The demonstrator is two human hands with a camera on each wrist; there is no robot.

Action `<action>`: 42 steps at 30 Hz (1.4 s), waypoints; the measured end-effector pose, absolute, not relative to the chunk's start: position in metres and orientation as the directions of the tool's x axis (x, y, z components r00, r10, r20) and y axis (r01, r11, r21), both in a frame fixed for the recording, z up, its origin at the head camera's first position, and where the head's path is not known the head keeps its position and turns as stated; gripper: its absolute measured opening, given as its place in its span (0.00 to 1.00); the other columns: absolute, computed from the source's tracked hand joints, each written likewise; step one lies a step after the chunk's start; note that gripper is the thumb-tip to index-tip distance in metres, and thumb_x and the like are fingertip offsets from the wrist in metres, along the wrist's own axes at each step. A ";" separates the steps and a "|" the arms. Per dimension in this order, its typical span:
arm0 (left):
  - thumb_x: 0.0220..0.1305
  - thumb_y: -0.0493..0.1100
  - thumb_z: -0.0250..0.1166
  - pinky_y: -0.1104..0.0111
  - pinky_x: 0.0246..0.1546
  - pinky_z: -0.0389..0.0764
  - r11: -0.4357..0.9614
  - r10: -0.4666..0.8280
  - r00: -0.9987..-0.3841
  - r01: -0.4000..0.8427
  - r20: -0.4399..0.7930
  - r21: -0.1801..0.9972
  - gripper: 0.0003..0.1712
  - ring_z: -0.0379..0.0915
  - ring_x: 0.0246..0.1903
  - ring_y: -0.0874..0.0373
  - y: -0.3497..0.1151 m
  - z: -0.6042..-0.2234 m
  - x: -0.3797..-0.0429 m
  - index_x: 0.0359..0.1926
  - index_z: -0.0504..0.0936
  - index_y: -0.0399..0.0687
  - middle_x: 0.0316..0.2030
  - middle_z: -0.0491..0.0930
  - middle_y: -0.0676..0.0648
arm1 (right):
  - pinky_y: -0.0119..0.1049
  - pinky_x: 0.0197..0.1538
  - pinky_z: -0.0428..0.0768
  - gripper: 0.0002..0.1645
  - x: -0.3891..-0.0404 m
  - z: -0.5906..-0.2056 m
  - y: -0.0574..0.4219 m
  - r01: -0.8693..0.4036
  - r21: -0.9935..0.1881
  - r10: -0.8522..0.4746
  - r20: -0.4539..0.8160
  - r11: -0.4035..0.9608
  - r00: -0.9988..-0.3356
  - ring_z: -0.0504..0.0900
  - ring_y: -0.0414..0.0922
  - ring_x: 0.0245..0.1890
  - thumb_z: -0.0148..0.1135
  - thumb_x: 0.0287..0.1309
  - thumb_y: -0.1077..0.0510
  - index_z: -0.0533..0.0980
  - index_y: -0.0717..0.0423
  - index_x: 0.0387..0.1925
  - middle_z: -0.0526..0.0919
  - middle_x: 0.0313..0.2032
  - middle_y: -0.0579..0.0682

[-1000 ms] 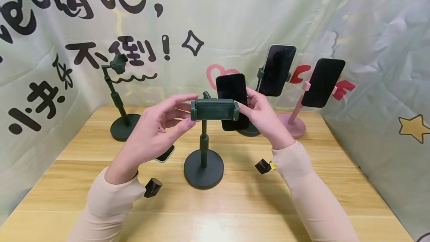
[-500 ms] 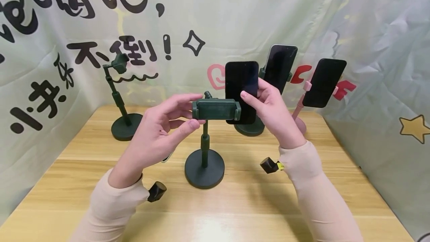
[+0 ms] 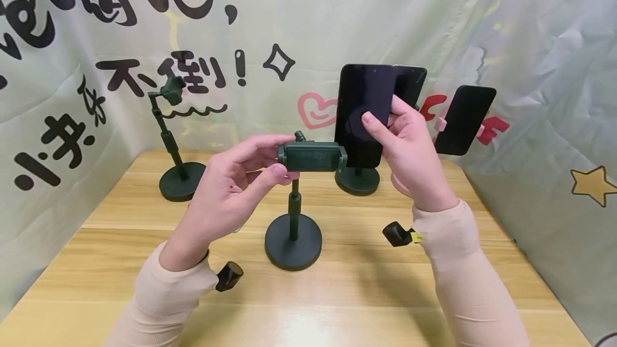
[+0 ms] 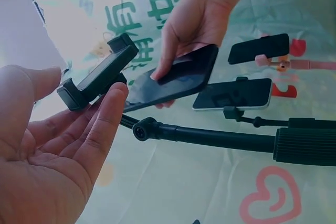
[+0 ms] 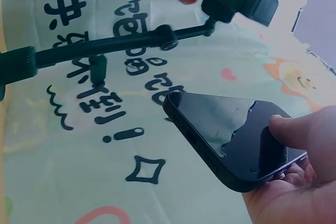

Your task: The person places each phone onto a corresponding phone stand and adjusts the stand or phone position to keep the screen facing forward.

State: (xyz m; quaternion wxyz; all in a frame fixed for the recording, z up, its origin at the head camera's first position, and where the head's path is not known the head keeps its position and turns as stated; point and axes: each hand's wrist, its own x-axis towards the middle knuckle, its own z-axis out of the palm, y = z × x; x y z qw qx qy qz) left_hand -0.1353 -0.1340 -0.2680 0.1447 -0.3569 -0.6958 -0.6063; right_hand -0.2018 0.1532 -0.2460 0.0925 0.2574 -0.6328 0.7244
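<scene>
In the head view a dark green phone stand (image 3: 294, 205) stands upright mid-table, its clamp (image 3: 312, 156) lying sideways on top and holding nothing. My left hand (image 3: 226, 191) is at the clamp's left end. The left wrist view shows its fingers (image 4: 102, 129) stretched out behind the clamp and the thumb a little apart from it. To the right of the clamp, my right hand (image 3: 412, 149) holds a black smartphone (image 3: 361, 95) upright, thumb on the dark screen and fingers behind. The right wrist view has this phone (image 5: 236, 135) below the stand's clamp, apart from it.
Behind the held phone, another phone (image 3: 411, 82) sits in a dark green stand, partly hidden. A pink stand at right bears a black phone (image 3: 465, 119). At back left is another green stand (image 3: 170, 143). Printed cloth (image 3: 270, 9) encloses the wooden table (image 3: 356, 293).
My right hand has moved up and right, bringing the phone out from behind the clamp and its thumb onto the screen. The left hand has shifted slightly right along the clamp.
</scene>
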 end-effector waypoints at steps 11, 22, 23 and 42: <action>0.73 0.29 0.67 0.59 0.47 0.92 0.008 0.312 -0.706 0.671 0.636 0.741 0.24 0.92 0.41 0.45 -0.133 -0.268 -0.134 0.67 0.80 0.38 0.45 0.88 0.41 | 0.39 0.57 0.89 0.25 -0.184 -0.221 0.151 -0.520 -0.808 -0.153 0.571 -0.275 -0.806 0.92 0.47 0.54 0.61 0.75 0.67 0.75 0.62 0.71 0.90 0.57 0.58; 0.71 0.27 0.68 0.58 0.46 0.93 -0.034 0.296 -0.694 0.679 0.656 0.733 0.22 0.92 0.41 0.45 -0.129 -0.271 -0.134 0.64 0.81 0.34 0.45 0.89 0.37 | 0.47 0.55 0.91 0.25 -0.176 -0.202 0.151 -0.524 -0.704 -0.122 0.645 -0.479 -0.755 0.92 0.56 0.51 0.60 0.71 0.74 0.74 0.69 0.67 0.89 0.53 0.63; 0.70 0.27 0.69 0.58 0.46 0.93 -0.035 0.292 -0.692 0.682 0.660 0.730 0.22 0.92 0.41 0.43 -0.129 -0.271 -0.135 0.63 0.81 0.34 0.45 0.89 0.37 | 0.47 0.55 0.91 0.24 -0.176 -0.199 0.150 -0.539 -0.695 -0.114 0.657 -0.477 -0.746 0.92 0.55 0.51 0.60 0.72 0.74 0.74 0.69 0.67 0.89 0.52 0.63; 0.72 0.28 0.68 0.58 0.48 0.92 -0.048 0.265 -0.669 0.711 0.695 0.702 0.20 0.91 0.42 0.40 -0.125 -0.274 -0.139 0.62 0.80 0.30 0.44 0.88 0.36 | 0.58 0.59 0.88 0.19 -0.147 -0.179 0.121 -0.639 -0.584 -0.132 0.781 -0.500 -0.611 0.89 0.65 0.54 0.55 0.74 0.74 0.71 0.72 0.63 0.84 0.55 0.70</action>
